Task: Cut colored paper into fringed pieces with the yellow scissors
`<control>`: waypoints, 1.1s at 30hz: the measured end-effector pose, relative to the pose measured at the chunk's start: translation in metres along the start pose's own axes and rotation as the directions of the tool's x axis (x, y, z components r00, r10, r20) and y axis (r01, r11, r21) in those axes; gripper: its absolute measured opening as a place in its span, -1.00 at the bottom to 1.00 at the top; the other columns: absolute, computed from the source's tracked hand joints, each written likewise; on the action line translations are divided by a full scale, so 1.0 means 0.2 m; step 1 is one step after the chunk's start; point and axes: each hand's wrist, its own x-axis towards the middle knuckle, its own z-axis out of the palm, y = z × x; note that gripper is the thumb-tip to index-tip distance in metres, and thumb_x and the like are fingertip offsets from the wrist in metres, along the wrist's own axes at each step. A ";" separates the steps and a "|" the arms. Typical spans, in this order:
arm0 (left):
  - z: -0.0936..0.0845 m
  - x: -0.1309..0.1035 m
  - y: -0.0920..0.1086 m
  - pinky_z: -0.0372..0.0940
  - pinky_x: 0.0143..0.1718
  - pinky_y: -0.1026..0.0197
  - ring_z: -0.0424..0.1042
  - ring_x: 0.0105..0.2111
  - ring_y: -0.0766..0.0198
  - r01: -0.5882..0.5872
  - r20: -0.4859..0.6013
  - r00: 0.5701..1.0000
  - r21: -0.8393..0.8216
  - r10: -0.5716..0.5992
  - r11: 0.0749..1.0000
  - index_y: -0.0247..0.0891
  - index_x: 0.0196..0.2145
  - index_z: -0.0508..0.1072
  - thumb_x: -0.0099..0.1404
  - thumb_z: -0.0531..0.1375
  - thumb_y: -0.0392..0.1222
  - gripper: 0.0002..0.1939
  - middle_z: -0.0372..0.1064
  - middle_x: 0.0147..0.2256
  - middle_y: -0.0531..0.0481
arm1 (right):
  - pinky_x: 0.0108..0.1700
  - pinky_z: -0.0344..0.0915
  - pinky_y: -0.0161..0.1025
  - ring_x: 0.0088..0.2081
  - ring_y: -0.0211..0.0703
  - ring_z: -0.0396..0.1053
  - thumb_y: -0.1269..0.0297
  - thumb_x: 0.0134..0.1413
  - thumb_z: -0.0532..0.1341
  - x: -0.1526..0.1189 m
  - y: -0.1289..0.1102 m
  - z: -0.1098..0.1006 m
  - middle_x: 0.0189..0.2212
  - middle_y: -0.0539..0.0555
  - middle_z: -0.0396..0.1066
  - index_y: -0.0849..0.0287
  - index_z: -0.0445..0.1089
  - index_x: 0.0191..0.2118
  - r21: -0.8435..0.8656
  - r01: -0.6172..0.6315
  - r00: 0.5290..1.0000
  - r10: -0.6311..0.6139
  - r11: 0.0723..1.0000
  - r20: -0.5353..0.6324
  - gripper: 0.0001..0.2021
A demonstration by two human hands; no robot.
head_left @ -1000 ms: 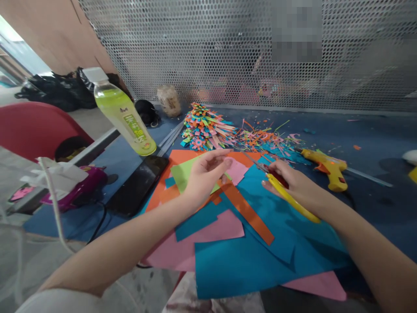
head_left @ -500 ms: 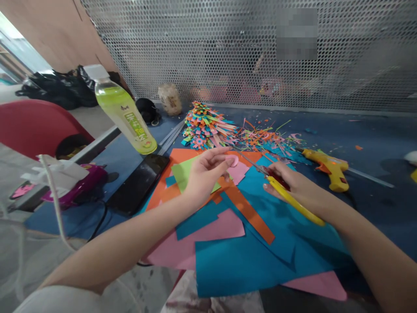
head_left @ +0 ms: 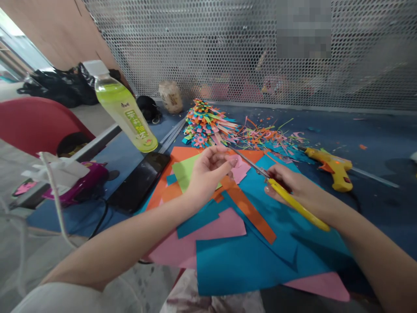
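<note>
Yellow-handled scissors (head_left: 286, 196) swung slightly outward at the handle since the earlier frame | scissors gripped in right hand (head_left: 288, 180) | small pink paper piece (head_left: 239, 161) pinched by left hand (head_left: 210, 171) | coloured sheets (head_left: 247, 271) spread over table's (head_left: 374, 130) front edge | paper tree (head_left: 210, 124) set toward back edge

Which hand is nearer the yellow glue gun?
Right. The right hand is left of the glue gun; the left hand is farther left, by the green paper.
</note>
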 end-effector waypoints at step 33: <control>0.01 -0.01 0.01 0.34 -0.60 0.37 0.38 -0.62 0.46 -0.030 0.050 0.998 0.030 0.028 0.999 -0.25 -0.30 0.30 0.05 0.40 -0.17 -0.63 0.47 -0.46 0.08 | -0.46 0.08 -0.25 -0.47 -0.23 0.12 0.03 0.11 0.12 0.00 0.02 0.02 -0.48 -0.07 0.17 0.07 0.16 -0.28 0.024 -0.001 1.000 0.001 1.000 0.013 -0.77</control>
